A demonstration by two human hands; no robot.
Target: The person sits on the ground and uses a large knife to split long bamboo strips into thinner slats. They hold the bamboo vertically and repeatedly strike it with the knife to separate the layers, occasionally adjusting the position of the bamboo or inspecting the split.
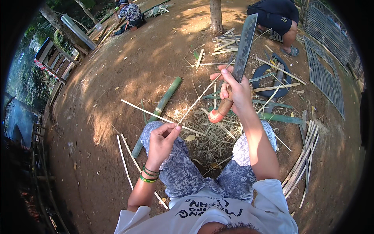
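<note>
My left hand (163, 141), with bracelets at its wrist, is closed in a pinch on the near end of a thin bamboo strip (198, 98). The strip slants up and right to my right hand (238, 91), passing by its thumb and fingers. That hand is closed around the wooden handle of a machete (245, 46), its broad dark blade tilted up and away. The handle's reddish knob shows below the palm. Whether the right fingers also grip the strip, I cannot tell. Beneath both hands, between my knees, lie pale bamboo shavings (218, 138).
A green bamboo pole (165, 97) lies by my left knee, and another (286, 118) beyond my right. Split strips (304, 162) are bunched at right. Past my right hand lies a dark ring (255, 80). Farther off are a tree trunk (216, 15), slatted panels (325, 78) and two people.
</note>
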